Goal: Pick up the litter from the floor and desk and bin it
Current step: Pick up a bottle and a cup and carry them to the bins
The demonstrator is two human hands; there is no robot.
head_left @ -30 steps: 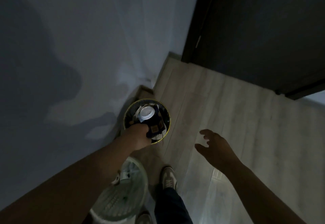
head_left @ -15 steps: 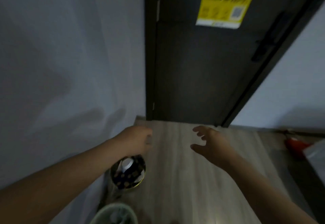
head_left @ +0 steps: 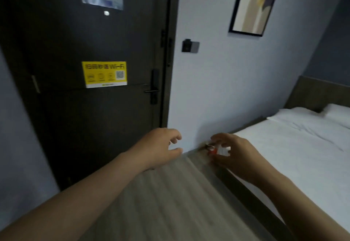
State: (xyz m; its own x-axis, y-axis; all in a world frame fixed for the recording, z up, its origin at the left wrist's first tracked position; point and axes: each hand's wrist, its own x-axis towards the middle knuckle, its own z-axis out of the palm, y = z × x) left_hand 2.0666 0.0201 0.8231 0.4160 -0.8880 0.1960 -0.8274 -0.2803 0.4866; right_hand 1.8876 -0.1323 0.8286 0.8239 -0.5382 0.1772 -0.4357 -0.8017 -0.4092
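Litter (head_left: pixel 217 151) looks small, red and white, blurred.

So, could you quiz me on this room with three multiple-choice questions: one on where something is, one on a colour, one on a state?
1. Where does the red and white litter lie?
A. On a chair
B. On the floor, against the wall by the corner of the bed
C. On a shelf

2. What colour is the Wi-Fi sticker on the door?
A. Yellow
B. Green
C. Pink

3. What does the left hand hold?
A. A cup
B. A bag
C. Nothing

Answers:
1 B: it shows low down where floor, wall and bed meet.
2 A: the sticker is bright yellow against the dark door.
3 C: its fingers are loosely spread around empty air.
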